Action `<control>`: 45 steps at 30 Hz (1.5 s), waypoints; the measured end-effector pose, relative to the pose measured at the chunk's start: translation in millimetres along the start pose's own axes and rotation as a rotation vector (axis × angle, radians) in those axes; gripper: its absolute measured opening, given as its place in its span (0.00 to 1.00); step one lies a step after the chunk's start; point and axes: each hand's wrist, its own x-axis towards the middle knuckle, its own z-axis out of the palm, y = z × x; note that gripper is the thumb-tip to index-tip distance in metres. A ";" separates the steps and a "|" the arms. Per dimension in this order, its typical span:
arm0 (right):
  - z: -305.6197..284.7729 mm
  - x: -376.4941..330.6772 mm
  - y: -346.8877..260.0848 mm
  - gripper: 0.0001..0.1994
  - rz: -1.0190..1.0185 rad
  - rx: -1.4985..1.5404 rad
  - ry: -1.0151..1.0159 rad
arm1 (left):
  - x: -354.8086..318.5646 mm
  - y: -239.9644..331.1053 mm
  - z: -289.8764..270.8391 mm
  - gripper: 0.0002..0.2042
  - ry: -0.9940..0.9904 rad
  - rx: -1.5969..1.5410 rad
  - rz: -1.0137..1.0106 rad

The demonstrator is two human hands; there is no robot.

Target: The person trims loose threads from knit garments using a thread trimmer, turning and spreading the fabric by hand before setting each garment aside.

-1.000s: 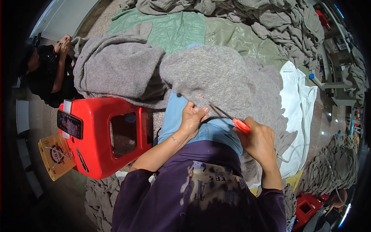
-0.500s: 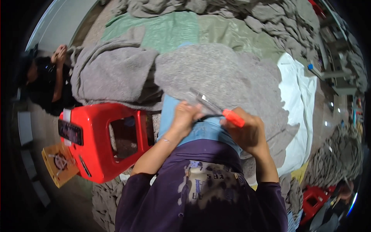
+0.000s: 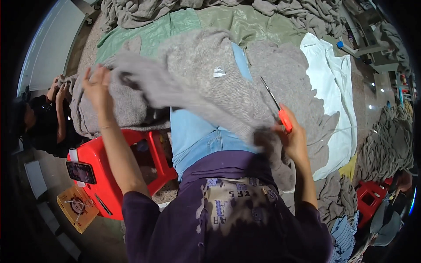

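I am looking down from the head camera at a seated person in a dark purple top and light blue jeans (image 3: 197, 136). The left hand (image 3: 97, 83) is lifting one end of a grey knitted garment (image 3: 206, 83) up and out to the left, fingers pinched closed on its edge. The right hand (image 3: 293, 136) is gripping the other, bunched end of the same garment, and its fingers are also wrapping the orange handle of a pair of scissors (image 3: 277, 108) whose thin metal blades are pointing up and away, seemingly closed. The garment is hanging stretched between the two hands, over the lap.

I am judging the knit to be light, soft and floppy, sagging wherever it is not held, so I would be holding it at the hems or edges, well apart, keeping the blades off the loops.

A small pale label (image 3: 219, 72) is showing on the fuzzy, ribbed cloth. More grey knitwear is lying heaped over green sheeting (image 3: 144, 33) and a white cloth (image 3: 331, 74). To the left a glossy red plastic stool (image 3: 109, 171) is carrying a dark phone (image 3: 80, 172), beside a flat yellow-brown card (image 3: 76, 207). Another person (image 3: 44, 118) is sitting further left, handling grey cloth
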 end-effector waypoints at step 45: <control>1.3 6.6 -39.0 0.12 -0.352 -0.203 0.007 | -216.6 11.8 94.6 0.14 -0.474 0.230 0.171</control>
